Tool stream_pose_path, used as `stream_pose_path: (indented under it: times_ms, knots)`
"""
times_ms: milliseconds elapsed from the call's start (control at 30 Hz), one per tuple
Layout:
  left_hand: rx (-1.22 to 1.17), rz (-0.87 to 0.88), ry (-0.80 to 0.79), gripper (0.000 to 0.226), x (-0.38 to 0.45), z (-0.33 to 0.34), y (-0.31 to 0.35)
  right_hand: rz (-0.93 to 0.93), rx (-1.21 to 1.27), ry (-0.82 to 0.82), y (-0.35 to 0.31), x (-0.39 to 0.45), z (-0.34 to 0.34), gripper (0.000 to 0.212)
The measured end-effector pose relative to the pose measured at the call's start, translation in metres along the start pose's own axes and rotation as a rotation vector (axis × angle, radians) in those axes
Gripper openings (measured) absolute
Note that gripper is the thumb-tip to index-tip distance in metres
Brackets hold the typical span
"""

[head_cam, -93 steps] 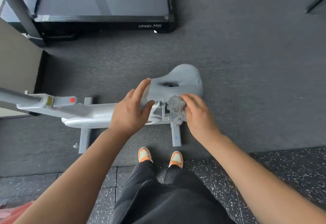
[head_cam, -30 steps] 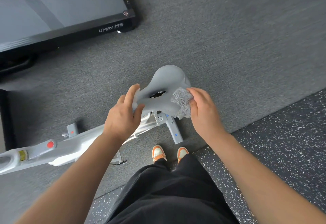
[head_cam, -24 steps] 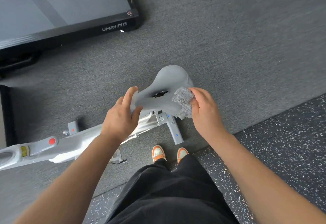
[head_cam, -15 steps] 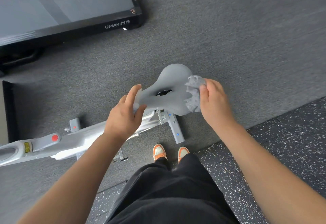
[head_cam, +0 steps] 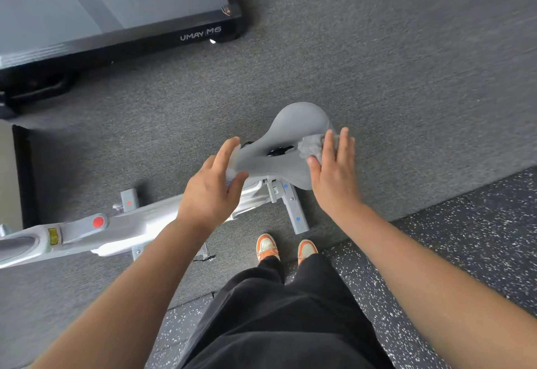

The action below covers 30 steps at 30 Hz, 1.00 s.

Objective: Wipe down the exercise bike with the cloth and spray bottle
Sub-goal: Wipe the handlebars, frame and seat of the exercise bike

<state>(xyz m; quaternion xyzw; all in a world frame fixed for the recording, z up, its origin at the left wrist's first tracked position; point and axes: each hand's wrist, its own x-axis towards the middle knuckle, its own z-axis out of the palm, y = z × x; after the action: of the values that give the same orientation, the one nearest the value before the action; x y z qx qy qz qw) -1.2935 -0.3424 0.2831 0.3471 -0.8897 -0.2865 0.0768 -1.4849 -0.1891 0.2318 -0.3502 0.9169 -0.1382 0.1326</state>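
While left hand grips saddle nose, right hand flat, fingers spread, pressing cloth on saddle.

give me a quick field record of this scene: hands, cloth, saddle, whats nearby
left hand: grips the saddle nose
right hand: flat, fingers spread, pressing the cloth on the saddle
cloth: grey, on the saddle's wide rear
saddle: grey, centre cutout
bike frame: white-grey, red knob
treadmill: black, beyond the bike
spray bottle: not in view

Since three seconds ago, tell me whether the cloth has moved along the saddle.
Yes. The cloth under the right hand has gone from the underside near the seat post to the top of the saddle, toward its wide rear end.
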Motion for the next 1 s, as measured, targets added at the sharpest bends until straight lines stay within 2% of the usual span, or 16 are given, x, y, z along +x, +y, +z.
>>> stream_pose_path:
  times_ms: [233,333,433,567,633,800,867,1000]
  knots:
    - [-0.001,0.003,0.019,0.058,0.003,-0.004,-0.003,0.156,-0.034,0.054,-0.023,0.056,0.0,0.063]
    - [-0.001,-0.002,0.025,0.058,0.003,-0.005,-0.003,-0.006,-0.104,0.059,-0.04,0.044,0.009,0.06]
    - [-0.001,0.013,0.021,0.059,0.004,-0.002,-0.001,-0.222,-0.176,-0.016,-0.042,0.029,0.015,0.057]
    - [0.005,0.019,0.017,0.059,0.006,0.003,0.003,-0.305,-0.203,-0.051,-0.023,0.025,0.005,0.058]
    - [-0.005,0.021,0.023,0.059,0.006,0.004,0.004,-0.23,-0.178,-0.041,-0.012,0.032,0.0,0.058]
    - [-0.015,0.014,0.025,0.059,0.005,0.005,0.003,0.166,-0.007,-0.004,-0.013,0.057,-0.002,0.063]
    - [-0.013,0.019,0.012,0.058,0.003,0.006,0.002,0.2,-0.039,0.03,-0.026,0.055,0.003,0.062]
    - [-0.014,0.028,0.002,0.059,0.005,0.008,0.002,-0.096,-0.147,0.024,-0.041,0.031,0.013,0.06]
